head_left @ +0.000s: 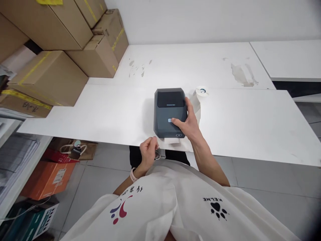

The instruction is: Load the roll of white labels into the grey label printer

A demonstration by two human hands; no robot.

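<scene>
A dark grey label printer (170, 113) sits on the white table near its front edge. My right hand (188, 123) wraps round the printer's right side, with the thumb on the light button (170, 120) on its lid. A white label strip (172, 140) sticks out of the printer's front. My left hand (148, 149) is closed at the table edge, just off the printer's front left corner; whether its fingers hold anything is hidden. Behind the right hand, a paper roll (201, 91) lies on the table, its loose strip (197, 106) running down beside the printer.
Cardboard boxes (50, 75) with yellow tape are stacked at the left of the table (115, 110). A white wall (200, 21) stands behind it. Below on the left are a shelf (27, 160), an orange box (50, 179) and a paper bag (89, 152).
</scene>
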